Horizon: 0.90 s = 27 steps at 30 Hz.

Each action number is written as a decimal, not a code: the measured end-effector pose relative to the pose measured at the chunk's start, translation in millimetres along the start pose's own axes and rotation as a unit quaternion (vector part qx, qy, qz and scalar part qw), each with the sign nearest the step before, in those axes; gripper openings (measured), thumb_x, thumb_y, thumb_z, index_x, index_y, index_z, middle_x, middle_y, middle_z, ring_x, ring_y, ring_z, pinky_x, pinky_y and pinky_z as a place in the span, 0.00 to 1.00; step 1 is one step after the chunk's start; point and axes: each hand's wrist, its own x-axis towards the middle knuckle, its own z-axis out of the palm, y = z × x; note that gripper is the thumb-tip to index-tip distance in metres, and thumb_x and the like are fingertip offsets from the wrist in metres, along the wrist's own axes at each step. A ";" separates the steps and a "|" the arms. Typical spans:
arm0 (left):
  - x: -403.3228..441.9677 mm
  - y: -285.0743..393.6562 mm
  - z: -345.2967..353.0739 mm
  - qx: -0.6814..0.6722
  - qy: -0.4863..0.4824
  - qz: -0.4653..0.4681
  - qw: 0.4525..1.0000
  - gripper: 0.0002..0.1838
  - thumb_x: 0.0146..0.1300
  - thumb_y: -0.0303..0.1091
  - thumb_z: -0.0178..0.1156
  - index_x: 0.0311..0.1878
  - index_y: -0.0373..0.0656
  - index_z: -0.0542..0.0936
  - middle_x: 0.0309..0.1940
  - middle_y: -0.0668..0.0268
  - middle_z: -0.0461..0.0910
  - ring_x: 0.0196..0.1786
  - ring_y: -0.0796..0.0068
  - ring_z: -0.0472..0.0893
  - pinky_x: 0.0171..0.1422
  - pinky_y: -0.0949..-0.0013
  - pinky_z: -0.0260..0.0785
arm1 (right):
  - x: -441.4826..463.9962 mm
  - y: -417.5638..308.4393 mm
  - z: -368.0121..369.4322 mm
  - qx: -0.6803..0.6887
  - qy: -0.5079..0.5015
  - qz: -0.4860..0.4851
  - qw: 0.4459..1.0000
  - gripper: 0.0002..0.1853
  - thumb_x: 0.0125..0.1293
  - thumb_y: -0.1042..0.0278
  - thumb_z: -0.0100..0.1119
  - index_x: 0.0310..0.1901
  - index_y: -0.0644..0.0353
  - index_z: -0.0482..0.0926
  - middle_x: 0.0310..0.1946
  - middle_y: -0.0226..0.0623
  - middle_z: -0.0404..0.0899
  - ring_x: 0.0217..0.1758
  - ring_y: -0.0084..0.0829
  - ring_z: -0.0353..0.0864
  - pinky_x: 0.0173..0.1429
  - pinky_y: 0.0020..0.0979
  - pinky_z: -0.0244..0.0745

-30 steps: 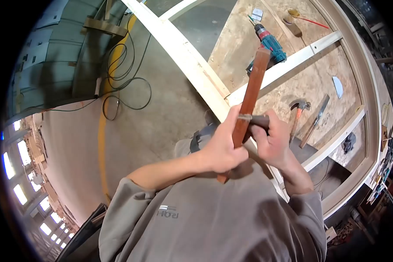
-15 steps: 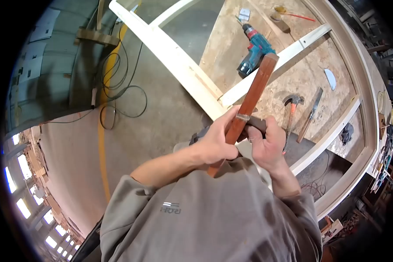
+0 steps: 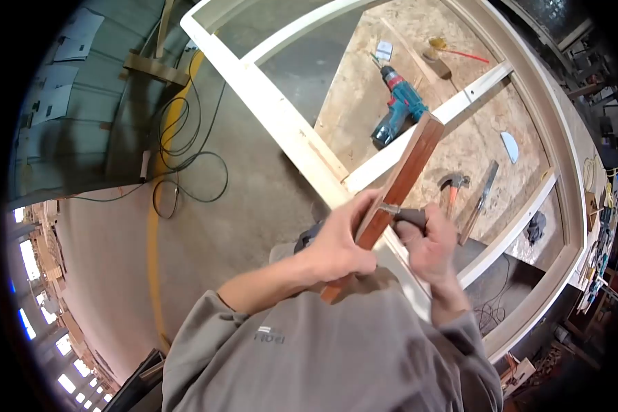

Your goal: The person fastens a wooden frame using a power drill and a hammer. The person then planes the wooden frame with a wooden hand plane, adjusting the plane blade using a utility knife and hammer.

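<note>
My left hand (image 3: 343, 237) is wrapped round a reddish-brown wooden bar (image 3: 412, 154), holding it at a slant in front of my chest. The bar's lower end lies near my shirt; its upper end points away over the white frame. In my right hand (image 3: 432, 244) is a dark-handled tool (image 3: 410, 218), its short metal end (image 3: 389, 208) against the side of the bar. My fingers cover part of the handle, so its exact kind is unclear.
A white wooden frame (image 3: 268, 89) spans the bench. On the board within it lie a teal cordless drill (image 3: 402, 103), a claw hammer (image 3: 453, 187), a chisel-like tool (image 3: 486, 185), and a brush (image 3: 438, 45). Black cable (image 3: 185, 161) coils on the floor at left.
The bar has tipped slightly and shows more of its narrow face. My right hand has shifted a little right and down with the tool. The view has moved slightly.
</note>
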 end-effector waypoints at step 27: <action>3.4 -50.8 -35.0 -0.085 0.227 0.132 0.961 0.26 0.68 0.25 0.70 0.65 0.35 0.69 0.56 0.59 0.81 0.59 0.71 0.82 0.65 0.65 0.76 | -19.9 -11.4 35.1 -0.001 -0.003 0.126 0.992 0.12 0.76 0.71 0.58 0.55 0.67 0.81 0.29 0.45 0.82 0.30 0.42 0.84 0.37 0.35 0.78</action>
